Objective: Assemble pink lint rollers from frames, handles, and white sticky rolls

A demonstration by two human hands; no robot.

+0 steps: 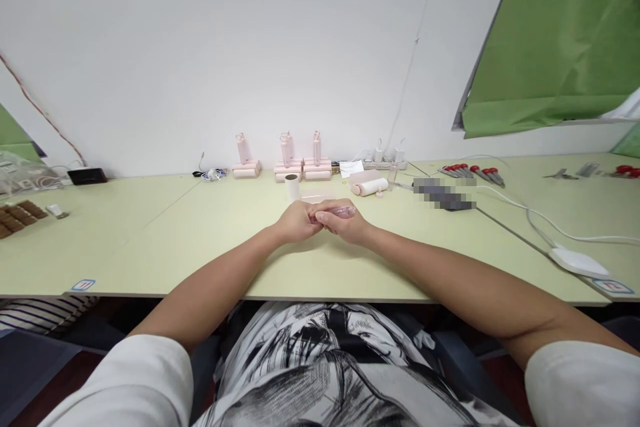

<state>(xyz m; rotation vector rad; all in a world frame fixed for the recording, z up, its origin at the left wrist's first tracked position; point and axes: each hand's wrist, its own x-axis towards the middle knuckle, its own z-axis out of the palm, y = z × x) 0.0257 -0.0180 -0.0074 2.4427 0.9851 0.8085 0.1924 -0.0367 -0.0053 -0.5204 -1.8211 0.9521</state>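
Observation:
My left hand [299, 221] and my right hand [350, 227] meet above the table, both closed round a small pink see-through plastic piece [345, 212]. Its far end shows past my right fingers; the rest is hidden in my grip, so its exact kind cannot be made out. Just beyond my left hand a white roll [292, 187] with a dark hollow top stands upright. Behind my fingers lies a transparent plastic cover [317, 196]. A pink-ended white roller [370, 187] rests on its side farther right.
Several pink rollers with upright pink handles [317, 149] line the wall. Red-handled tools [470, 172] lie to the right, near a pixelated dark object [443, 195]. A white cable runs to a white device [579, 261]. Brown blocks [20, 217] sit at far left on the pale green table [165, 250].

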